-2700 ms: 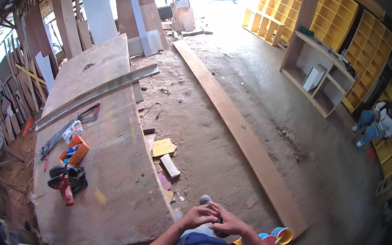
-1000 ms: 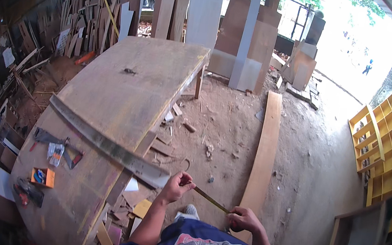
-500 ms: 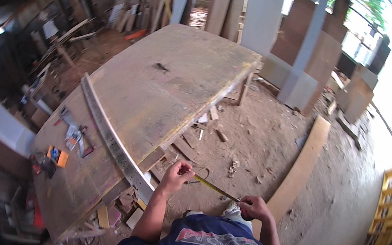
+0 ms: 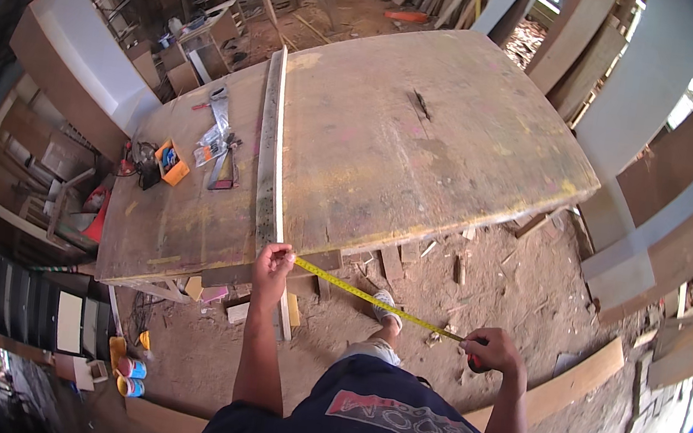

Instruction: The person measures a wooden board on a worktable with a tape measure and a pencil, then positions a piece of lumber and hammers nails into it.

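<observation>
A yellow tape measure [image 4: 379, 300] stretches between my two hands, its blade slanting down to the right. My left hand [image 4: 273, 261] is closed on the blade's free end, close to the near edge of the big wooden table [image 4: 422, 165]. The tape's red and black case is in my right hand [image 4: 490, 350], out to the right above the dirt floor. Beside my left hand, a long narrow board [image 4: 273, 155] with a pale edge lies across the table, its near end sticking out past the table edge.
On the table's left part are an orange box [image 4: 171, 162], a clear plastic bag [image 4: 213, 141] and a hand tool [image 4: 225, 169]. Boards [image 4: 650, 72] lean at the right. A long plank [image 4: 560, 381] lies on the floor, with wood scraps [image 4: 392, 264] under the table edge. Paint cans [image 4: 131, 377] stand lower left.
My view has swung left toward the table. My hands have moved farther apart, with more tape drawn out, and my left hand has come up to the board at the table edge.
</observation>
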{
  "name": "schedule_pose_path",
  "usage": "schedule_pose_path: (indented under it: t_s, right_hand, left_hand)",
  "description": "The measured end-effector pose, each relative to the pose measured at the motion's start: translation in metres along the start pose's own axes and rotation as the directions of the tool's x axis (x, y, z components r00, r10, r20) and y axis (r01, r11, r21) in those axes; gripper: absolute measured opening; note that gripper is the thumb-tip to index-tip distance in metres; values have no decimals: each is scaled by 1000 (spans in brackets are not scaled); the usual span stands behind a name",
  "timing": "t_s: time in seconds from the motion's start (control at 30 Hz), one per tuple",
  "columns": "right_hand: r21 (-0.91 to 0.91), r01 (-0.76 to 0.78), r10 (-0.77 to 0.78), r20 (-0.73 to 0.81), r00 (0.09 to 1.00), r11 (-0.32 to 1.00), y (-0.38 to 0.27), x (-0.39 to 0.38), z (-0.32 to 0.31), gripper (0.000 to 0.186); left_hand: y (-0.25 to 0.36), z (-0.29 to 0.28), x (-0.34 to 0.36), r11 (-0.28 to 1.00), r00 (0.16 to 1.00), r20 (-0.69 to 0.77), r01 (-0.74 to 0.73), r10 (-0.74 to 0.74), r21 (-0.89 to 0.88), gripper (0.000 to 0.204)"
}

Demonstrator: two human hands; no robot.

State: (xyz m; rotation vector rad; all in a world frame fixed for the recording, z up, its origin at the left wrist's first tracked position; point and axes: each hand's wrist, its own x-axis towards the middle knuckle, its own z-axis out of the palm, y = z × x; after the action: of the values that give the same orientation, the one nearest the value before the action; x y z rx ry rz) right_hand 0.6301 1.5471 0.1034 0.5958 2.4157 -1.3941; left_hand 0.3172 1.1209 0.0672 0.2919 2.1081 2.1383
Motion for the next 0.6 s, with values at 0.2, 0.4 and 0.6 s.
schedule_pose_path:
  t_s: [0.2, 0.4, 0.6]
  right_hand:
    - [28, -60, 57, 101, 993, 998, -4, 93, -27, 30]
    - [-7, -98, 98, 138, 986, 995, -17, 167, -95, 27]
    - [-23, -117, 119, 221, 968, 993, -33, 232, -149, 25]
  left_hand:
    - [-56, -8, 92, 997, 974, -225, 30, -13, 71, 22]
    - [-77, -5, 205, 1000, 938, -347, 7, -15, -24, 24]
    - [-86, -34, 244, 1000, 858, -513, 5, -18, -26, 23]
